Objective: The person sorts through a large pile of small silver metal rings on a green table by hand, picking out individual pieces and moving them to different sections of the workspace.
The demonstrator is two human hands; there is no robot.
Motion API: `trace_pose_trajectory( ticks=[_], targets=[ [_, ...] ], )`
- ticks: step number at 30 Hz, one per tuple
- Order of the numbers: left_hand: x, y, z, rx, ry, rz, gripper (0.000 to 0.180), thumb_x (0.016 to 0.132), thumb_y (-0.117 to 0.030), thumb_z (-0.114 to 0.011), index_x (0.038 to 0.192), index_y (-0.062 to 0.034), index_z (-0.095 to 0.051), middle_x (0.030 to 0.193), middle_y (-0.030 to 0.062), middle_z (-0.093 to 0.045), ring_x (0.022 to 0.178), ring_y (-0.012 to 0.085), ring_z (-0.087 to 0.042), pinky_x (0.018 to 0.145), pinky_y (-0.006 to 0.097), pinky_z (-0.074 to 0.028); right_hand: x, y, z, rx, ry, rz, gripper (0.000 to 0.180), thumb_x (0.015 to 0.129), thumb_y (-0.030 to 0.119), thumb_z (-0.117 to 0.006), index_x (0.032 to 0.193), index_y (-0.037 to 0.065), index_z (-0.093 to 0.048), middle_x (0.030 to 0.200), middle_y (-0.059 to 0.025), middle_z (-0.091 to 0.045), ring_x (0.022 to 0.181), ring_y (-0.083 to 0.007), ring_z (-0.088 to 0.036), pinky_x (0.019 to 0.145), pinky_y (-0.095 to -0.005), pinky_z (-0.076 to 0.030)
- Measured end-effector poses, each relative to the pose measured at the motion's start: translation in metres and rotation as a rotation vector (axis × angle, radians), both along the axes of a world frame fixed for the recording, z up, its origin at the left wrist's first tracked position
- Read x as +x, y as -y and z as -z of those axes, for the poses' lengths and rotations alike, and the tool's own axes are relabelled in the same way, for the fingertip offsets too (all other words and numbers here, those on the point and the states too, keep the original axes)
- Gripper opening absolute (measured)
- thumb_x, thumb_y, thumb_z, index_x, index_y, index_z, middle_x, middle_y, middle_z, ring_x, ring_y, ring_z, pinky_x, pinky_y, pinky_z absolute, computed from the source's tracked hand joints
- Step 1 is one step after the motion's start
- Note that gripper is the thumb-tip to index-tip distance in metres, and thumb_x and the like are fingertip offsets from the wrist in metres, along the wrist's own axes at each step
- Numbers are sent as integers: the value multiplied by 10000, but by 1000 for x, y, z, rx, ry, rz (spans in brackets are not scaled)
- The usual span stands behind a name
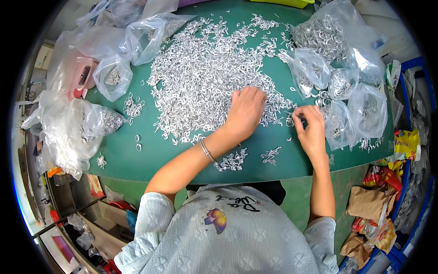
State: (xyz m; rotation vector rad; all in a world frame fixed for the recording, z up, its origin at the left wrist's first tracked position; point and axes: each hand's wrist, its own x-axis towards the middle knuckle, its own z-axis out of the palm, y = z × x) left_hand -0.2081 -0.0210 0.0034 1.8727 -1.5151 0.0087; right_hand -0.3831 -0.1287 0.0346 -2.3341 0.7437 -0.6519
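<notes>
A wide heap of small silvery metal pieces [196, 73], many of them hook- or ring-shaped, spreads over the green tabletop [191, 173]. My left hand [246, 112], a bangle on its wrist, rests at the heap's right part with fingers curled down into it; the fingertips and anything between them are hidden. To the right, my right hand [311, 125] has thumb and forefinger brought together beside the heap's edge, close to some small metal rings. What it pinches is too small to make out. Nearer me lie a small group of round-headed pieces [231, 160] and a group of thin pieces [270, 155].
Clear plastic bags of metal parts [326, 34] crowd the right side, beside loose dark rings [322, 98]. More plastic bags [75, 125] stand at the left, near a small ring cluster [133, 108]. Below right are a brown paper bag [370, 203] and blue shelving [417, 219].
</notes>
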Motion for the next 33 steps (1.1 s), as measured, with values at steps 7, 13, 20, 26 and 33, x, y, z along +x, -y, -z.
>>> trace_pose_trajectory(
  ticks=[7, 13, 20, 26, 33],
  targets=[
    [-20, -8, -7, 99, 71, 265, 188, 799, -62, -660, 985, -60, -635, 942, 62, -553, 915, 244, -525, 779, 385, -367, -25, -29, -19, -16, -274, -297, 109, 740, 23, -704, 785, 24, -605, 811, -94, -585, 825, -297, -556, 757, -390, -416],
    [-30, -6, 3, 170, 205, 254, 161, 772, -81, -681, 918, -48, -622, 921, 67, -535, 926, 236, -510, 771, 380, -366, -9, -7, -6, -158, -96, -49, 178, 756, 45, -710, 889, 9, -597, 873, -124, -585, 864, -339, -546, 794, -414, -434],
    [-32, -19, -9, 90, -41, 266, 98, 797, -54, -634, 887, -43, -598, 919, 88, -553, 886, 270, -530, 770, 382, -409, 0, 12, 1, 162, -66, 79, 115, 809, 6, -662, 901, -25, -601, 836, -138, -585, 752, -311, -570, 686, -395, -463],
    [-57, -44, -8, 264, -159, 495, 139, 809, -43, -629, 944, -33, -598, 932, 118, -550, 894, 302, -556, 759, 386, -451, -5, 6, -5, -37, -21, 30, 121, 801, -4, -666, 904, -21, -604, 821, -150, -579, 763, -331, -591, 698, -400, -484],
    [-20, 2, -5, 103, 36, 262, 128, 835, -70, -617, 960, -45, -624, 979, 90, -553, 942, 271, -528, 794, 387, -404, 1, 9, 22, -98, -51, -27, 114, 798, -9, -658, 898, -19, -603, 824, -152, -571, 756, -347, -595, 688, -412, -483]
  ],
)
